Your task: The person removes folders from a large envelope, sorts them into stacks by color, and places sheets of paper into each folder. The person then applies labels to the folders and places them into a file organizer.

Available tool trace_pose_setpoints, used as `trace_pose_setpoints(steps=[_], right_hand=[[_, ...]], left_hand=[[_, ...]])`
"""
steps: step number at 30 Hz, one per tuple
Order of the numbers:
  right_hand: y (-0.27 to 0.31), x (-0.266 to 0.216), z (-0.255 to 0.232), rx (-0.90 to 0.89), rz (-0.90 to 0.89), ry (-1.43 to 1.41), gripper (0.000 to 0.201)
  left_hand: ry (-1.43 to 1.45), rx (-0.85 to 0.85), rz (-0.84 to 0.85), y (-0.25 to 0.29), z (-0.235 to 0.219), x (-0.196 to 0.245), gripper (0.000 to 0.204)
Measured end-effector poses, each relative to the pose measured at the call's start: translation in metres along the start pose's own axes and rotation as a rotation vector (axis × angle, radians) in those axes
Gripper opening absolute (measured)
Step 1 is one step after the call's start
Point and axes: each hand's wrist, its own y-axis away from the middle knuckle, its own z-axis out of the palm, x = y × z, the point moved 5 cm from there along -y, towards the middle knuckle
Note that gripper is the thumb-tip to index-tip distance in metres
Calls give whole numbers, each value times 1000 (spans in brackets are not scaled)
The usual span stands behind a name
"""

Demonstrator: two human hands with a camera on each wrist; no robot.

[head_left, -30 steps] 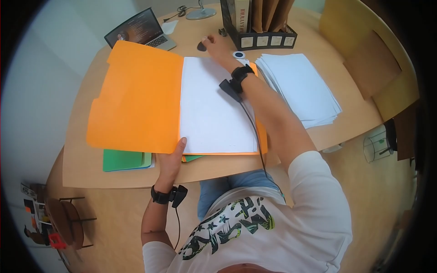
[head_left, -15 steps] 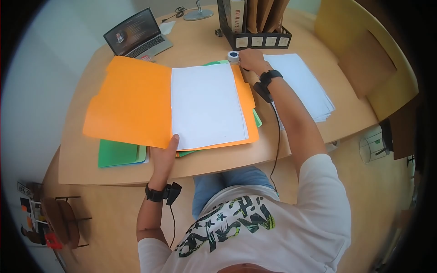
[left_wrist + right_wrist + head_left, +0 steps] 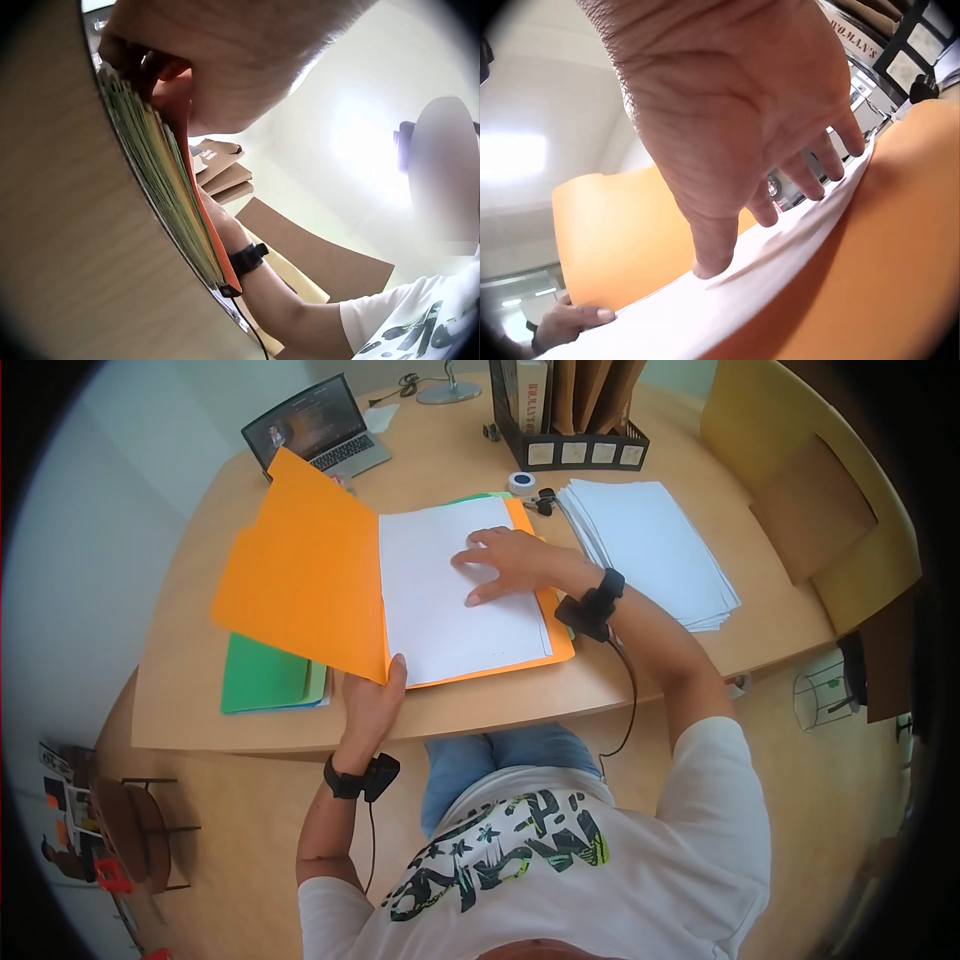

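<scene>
An orange file folder [image 3: 300,560] lies with its cover raised to the left, above a thick pile of green and other folders [image 3: 161,172] seen edge-on in the left wrist view. White paper [image 3: 440,630] fills its right side. My left hand [image 3: 372,705] grips the folder at the lower end of its fold, thumb on top and fingers underneath. Over the paper, my right hand [image 3: 510,562] is spread palm down, its fingertips at the sheet in the right wrist view. A small black clip-like object [image 3: 545,501] is just beyond the folder's upper right corner.
A stack of white paper [image 3: 650,550] lies to the right. Behind are a black desk organizer [image 3: 585,452], a round white object [image 3: 521,483] and an open laptop [image 3: 315,430]. Green folders [image 3: 262,675] lie at the lower left. A yellow panel [image 3: 820,470] borders the right side.
My right hand carried the small black object from the far edge to beside the paper stack, let it go, then came back over the folder's paper. The orange cover has tilted higher.
</scene>
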Motion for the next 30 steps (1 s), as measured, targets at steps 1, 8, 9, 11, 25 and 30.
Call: trace_pose_setpoints(steps=[1, 8, 9, 11, 25, 30], right_hand=[[2, -1, 2, -2, 6, 1, 66], [8, -1, -1, 0, 62, -9, 65], [8, 2, -2, -20, 62, -70, 66], [11, 12, -3, -61, 64, -192, 70], [20, 85, 56, 236, 180, -967, 71], [25, 41, 14, -21, 353, -723, 65]], left_hand=[[-37, 0, 29, 0, 0, 2, 25], [-164, -12, 199, 1, 10, 7, 55], [-207, -82, 243, -1, 12, 11, 60], [-290, -223, 331, -3, 16, 20, 70], [-385, -260, 324, -1, 20, 19, 67], [-280, -243, 315, -3, 19, 20, 69]])
